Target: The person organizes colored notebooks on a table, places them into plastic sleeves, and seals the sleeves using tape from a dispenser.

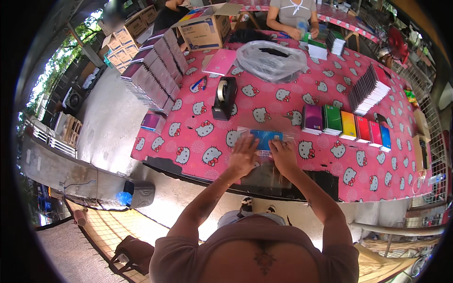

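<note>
A small spiral-bound notebook with a blue cover (267, 139) lies in front of me near the table's front edge. Clear plastic seems to stick out around it. My left hand (244, 154) rests flat on its left side, fingers spread. On its right side lies my right hand (283, 153), fingers stretched over the cover's edge; neither hand is wrapped round anything. Just beyond stands a black tape dispenser (224, 98) with a roll of tape. To the right is a row of small notebook stacks: purple (312, 118), green (332, 119), yellow (348, 124), red, pink and blue.
A pink cartoon-cat cloth (264, 177) covers the table. Tall notebook stacks (158, 70) line the left edge; another pile (369, 92) leans at the right. Farther back are a blue cutter (199, 84), a clear plastic bag (271, 61), a carton (205, 34) and a co-worker (295, 19) handling notebooks.
</note>
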{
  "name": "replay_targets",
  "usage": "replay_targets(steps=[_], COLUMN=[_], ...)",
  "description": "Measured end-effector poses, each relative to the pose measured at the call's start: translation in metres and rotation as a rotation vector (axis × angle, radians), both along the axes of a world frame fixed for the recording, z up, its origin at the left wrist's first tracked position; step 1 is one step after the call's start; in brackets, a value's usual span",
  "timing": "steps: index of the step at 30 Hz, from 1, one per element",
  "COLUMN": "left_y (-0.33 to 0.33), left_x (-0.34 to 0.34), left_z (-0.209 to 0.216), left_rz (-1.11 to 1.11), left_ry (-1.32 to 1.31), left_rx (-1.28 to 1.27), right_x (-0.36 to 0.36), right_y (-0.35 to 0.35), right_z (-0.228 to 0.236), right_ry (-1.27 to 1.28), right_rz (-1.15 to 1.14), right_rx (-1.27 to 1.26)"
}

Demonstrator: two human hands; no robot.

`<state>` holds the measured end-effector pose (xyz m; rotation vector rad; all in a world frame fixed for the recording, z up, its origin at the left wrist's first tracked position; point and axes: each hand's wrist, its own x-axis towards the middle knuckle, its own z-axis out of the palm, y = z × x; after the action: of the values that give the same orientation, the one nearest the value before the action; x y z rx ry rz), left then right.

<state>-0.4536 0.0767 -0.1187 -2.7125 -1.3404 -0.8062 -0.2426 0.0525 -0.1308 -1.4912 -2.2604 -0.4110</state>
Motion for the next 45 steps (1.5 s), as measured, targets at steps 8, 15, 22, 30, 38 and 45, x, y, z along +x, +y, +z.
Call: replay_targets(steps=[8, 15, 22, 30, 38, 45], left_y=[0.185, 0.17, 0.175, 0.068, 0.047, -0.007], left_x=[-0.148, -0.129, -0.159, 0.014, 0.04, 0.042], left_z=[0.018, -0.012, -0.002, 0.029, 0.022, 0.044], left_rz=[0.403, 0.108, 0.654, 0.015, 0.347, 0.26], left_ry=[-0.628, -1.097, -0.211, -0.613, 0.191, 0.228], left_rx=[-0.465, -0.677, -0.301, -0.662, -0.568, -0.302], right_x=[-0.016, -0.002, -0.012, 0.003, 0.007, 0.011], right_y=[-0.003, -0.007, -0.003, -0.004, -0.001, 0.038], right_z=[0.015, 0.009, 0.015, 0.011, 0.012, 0.04], right_ry=[0.091, 0.108, 0.134, 0.077, 0.003, 0.089], right_rz=[0.053, -0.028, 0.108, 0.097, 0.084, 0.113], right_rx=[-0.096, -0.188, -0.11, -0.067, -0.105, -0.302])
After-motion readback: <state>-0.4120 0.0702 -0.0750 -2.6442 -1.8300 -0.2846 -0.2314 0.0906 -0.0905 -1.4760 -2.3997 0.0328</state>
